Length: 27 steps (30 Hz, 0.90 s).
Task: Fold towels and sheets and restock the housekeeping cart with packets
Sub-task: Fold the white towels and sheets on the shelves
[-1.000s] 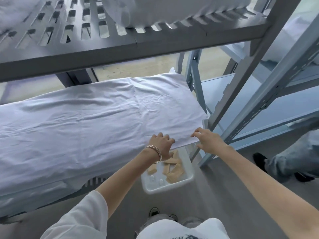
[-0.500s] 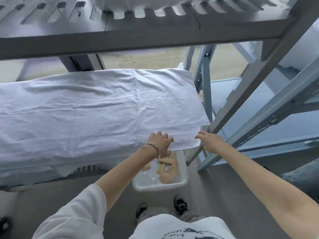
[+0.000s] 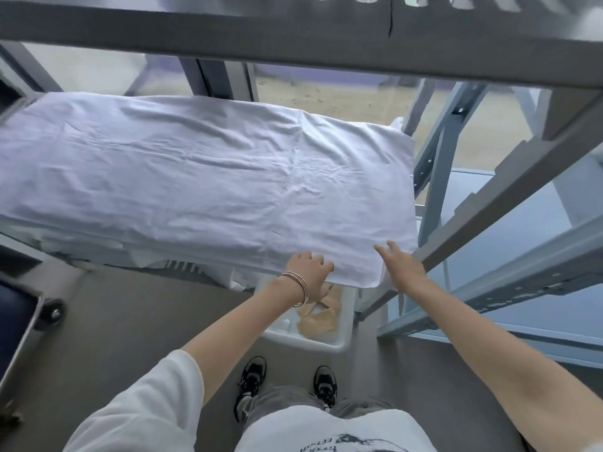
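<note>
Folding stage, by my reading: wide white wrinkled cotton sheet lies spread flat on the grey slatted middle shelf, not yet folded down. Left hand grips the sheet's near edge, fingers curled over it. Right hand is released, fingers extended, touching the near-right corner. Tan packets sit in a white plastic tray below the hands; restocking appears outstanding.

right hand: fingers now spread flat | sheet: corner released
</note>
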Motion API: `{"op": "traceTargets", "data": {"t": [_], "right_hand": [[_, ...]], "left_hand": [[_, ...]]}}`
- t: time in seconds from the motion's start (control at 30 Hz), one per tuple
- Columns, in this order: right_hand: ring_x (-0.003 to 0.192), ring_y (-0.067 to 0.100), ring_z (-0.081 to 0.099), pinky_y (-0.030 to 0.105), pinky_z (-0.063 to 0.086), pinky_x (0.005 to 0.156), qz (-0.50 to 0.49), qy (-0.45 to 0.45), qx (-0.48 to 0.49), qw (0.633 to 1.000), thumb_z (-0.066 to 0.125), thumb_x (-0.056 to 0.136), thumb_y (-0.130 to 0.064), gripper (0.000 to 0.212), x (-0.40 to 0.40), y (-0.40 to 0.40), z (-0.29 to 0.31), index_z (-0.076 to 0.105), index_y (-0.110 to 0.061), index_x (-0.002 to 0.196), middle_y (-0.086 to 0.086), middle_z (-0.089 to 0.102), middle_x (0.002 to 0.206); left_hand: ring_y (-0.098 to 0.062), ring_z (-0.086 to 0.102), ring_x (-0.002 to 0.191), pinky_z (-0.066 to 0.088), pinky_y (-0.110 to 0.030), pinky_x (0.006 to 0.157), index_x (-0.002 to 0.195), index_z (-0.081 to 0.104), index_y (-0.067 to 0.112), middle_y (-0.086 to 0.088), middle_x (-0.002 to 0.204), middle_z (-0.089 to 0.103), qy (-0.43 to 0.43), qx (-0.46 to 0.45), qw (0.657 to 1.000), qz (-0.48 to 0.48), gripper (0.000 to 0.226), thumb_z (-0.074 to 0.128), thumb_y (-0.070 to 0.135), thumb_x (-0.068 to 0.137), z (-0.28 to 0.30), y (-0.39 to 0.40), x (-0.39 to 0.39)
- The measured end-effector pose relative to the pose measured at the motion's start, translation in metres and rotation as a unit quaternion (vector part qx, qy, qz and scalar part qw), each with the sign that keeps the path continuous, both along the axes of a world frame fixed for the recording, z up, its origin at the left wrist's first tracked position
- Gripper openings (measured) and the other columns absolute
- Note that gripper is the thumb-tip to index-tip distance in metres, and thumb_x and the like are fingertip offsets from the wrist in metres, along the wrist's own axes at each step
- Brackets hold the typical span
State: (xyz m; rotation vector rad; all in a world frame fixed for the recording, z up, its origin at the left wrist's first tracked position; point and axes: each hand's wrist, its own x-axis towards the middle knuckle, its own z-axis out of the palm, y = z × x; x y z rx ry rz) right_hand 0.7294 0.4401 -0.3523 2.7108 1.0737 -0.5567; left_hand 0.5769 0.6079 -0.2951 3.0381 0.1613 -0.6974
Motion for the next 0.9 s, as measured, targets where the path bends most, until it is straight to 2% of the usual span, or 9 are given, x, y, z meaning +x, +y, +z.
{"op": "traceTargets", "data": {"t": [0.07, 0.13, 0.3, 0.37, 0.47, 0.67, 0.9], "right_hand": [[0.084, 0.035, 0.058, 0.038, 0.047, 0.065, 0.010, -0.015, -0.004, 1.000, 0.043, 0.080, 0.015, 0.063, 0.003, 0.003, 0.000, 0.032, -0.013, 0.136, 0.014, 0.044, 0.120], [0.072, 0.033, 0.052, 0.040, 0.050, 0.070, 0.022, -0.028, 0.007, 0.999, 0.041, 0.080, 0.014, 0.044, 0.005, 0.006, -0.001, 0.042, -0.007, 0.119, 0.013, 0.052, 0.104], [0.087, 0.039, 0.060, 0.042, 0.050, 0.073, 0.047, 0.011, 0.173, 0.984, 0.044, 0.085, 0.010, 0.032, 0.002, 0.028, 0.011, 0.051, -0.001, 0.114, 0.018, 0.061, 0.106], [0.080, 0.040, 0.062, 0.043, 0.050, 0.068, 0.056, 0.024, 0.251, 0.966, 0.049, 0.085, 0.009, 0.026, -0.001, 0.043, 0.023, 0.052, 0.001, 0.110, 0.020, 0.064, 0.097], [0.068, 0.038, 0.062, 0.047, 0.053, 0.062, 0.074, 0.029, 0.317, 0.945, 0.054, 0.087, 0.004, 0.018, -0.004, 0.069, 0.041, 0.047, -0.002, 0.103, 0.017, 0.066, 0.084], [0.073, 0.026, 0.065, 0.042, 0.054, 0.065, 0.104, 0.062, 0.352, 0.928, 0.049, 0.084, 0.010, 0.022, -0.012, 0.096, 0.063, 0.044, -0.004, 0.101, 0.010, 0.067, 0.087], [0.077, 0.026, 0.067, 0.043, 0.055, 0.069, 0.119, 0.082, 0.376, 0.915, 0.050, 0.083, 0.012, 0.027, -0.008, 0.102, 0.069, 0.047, -0.004, 0.104, 0.010, 0.069, 0.088]], "left_hand": [[-0.029, 0.038, 0.126, 0.031, -0.038, 0.103, 0.139, 0.036, 0.021, -0.007, 0.137, 0.043, -0.001, 0.002, 1.000, 0.007, 0.050, 0.045, 0.041, 0.093, -0.001, -0.001, -0.001], [-0.029, 0.038, 0.127, 0.031, -0.039, 0.103, 0.139, 0.036, 0.021, -0.007, 0.137, 0.043, -0.007, -0.001, 1.000, 0.019, 0.051, 0.044, 0.042, 0.093, -0.001, -0.002, -0.001], [-0.027, 0.041, 0.124, 0.035, -0.038, 0.098, 0.136, 0.038, 0.017, -0.007, 0.135, 0.045, -0.046, -0.020, 0.996, 0.079, 0.053, 0.051, 0.042, 0.091, 0.000, -0.007, 0.008], [-0.027, 0.043, 0.123, 0.037, -0.038, 0.096, 0.134, 0.039, 0.015, -0.007, 0.133, 0.047, -0.073, -0.025, 0.991, 0.108, 0.056, 0.054, 0.045, 0.089, 0.002, -0.009, 0.017], [-0.025, 0.045, 0.122, 0.038, -0.038, 0.094, 0.134, 0.039, 0.016, -0.005, 0.130, 0.051, -0.121, -0.033, 0.979, 0.158, 0.059, 0.055, 0.049, 0.087, 0.008, -0.006, 0.027], [-0.022, 0.051, 0.118, 0.041, -0.034, 0.090, 0.134, 0.042, 0.021, -0.001, 0.123, 0.060, -0.187, -0.078, 0.946, 0.254, 0.057, 0.061, 0.046, 0.085, 0.014, 0.019, 0.040], [-0.022, 0.057, 0.111, 0.042, -0.032, 0.085, 0.125, 0.051, 0.021, 0.002, 0.116, 0.065, -0.213, -0.143, 0.921, 0.292, 0.045, 0.064, 0.037, 0.085, 0.013, 0.031, 0.046]]}}
